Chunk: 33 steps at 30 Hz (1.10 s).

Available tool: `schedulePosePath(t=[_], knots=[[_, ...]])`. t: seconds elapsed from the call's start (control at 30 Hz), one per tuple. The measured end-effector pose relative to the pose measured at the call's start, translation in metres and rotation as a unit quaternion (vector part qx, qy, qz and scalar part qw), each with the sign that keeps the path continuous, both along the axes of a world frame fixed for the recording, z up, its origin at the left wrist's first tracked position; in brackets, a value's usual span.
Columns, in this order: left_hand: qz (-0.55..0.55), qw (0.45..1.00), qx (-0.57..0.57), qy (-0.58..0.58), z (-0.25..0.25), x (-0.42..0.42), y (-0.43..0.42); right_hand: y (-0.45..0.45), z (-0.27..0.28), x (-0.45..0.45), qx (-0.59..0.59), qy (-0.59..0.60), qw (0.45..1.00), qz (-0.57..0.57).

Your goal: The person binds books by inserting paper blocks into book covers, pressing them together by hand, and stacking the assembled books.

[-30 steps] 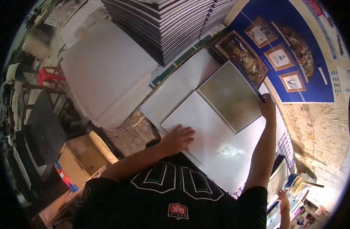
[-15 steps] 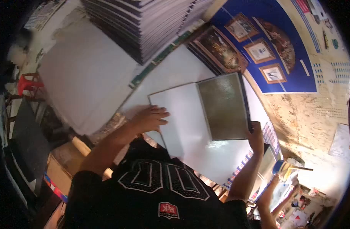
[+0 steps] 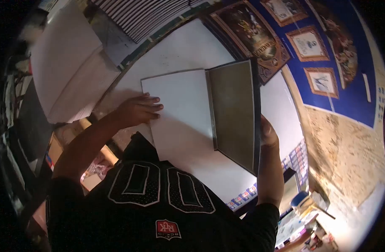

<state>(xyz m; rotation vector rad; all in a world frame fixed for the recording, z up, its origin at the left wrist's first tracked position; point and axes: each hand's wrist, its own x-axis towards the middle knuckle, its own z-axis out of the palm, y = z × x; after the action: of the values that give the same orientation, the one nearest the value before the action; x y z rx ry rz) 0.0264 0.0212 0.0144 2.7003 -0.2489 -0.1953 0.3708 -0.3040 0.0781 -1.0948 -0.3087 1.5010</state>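
Standing only half-folded, the board (image 3: 182, 105) sits between the right hand (image 3: 269, 132), grip partly hidden, and left hand (image 3: 140, 110), fingers spread.

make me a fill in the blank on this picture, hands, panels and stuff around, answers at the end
1. The bare left hand lies over an edge of the flat rectangular panel coloured ____.
2. The bare right hand holds the olive-brown rectangular panel, whose outermost border is ____.
3. On the blue wall sheet, the small brown-framed rectangular pictures in view number ____.
4. The shield-shaped badge on the black fabric shirt is mostly ____.

Missing words: white; black; three; red.
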Motion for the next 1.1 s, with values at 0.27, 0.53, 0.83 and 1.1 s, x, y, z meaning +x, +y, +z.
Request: schedulePosePath(t=[0.27,0.53,0.83,1.1], knots=[[-0.062,0.989,0.119,0.062,0.005,0.005,-0.003,-0.021,-0.041,0.002,-0.02,0.073,0.997,-0.001],[-0.041,0.993,0.077,0.074,0.011,0.006,-0.003,-0.021,-0.044,0.011,-0.027,0.067,0.997,-0.009],[-0.042,0.996,0.073,0.009,0.0,-0.001,0.001,-0.008,-0.031,-0.013,-0.035,0.06,0.997,-0.023],[-0.008,0.999,-0.004,-0.037,-0.024,-0.006,0.003,0.04,0.025,-0.078,-0.031,0.025,0.998,-0.056]])
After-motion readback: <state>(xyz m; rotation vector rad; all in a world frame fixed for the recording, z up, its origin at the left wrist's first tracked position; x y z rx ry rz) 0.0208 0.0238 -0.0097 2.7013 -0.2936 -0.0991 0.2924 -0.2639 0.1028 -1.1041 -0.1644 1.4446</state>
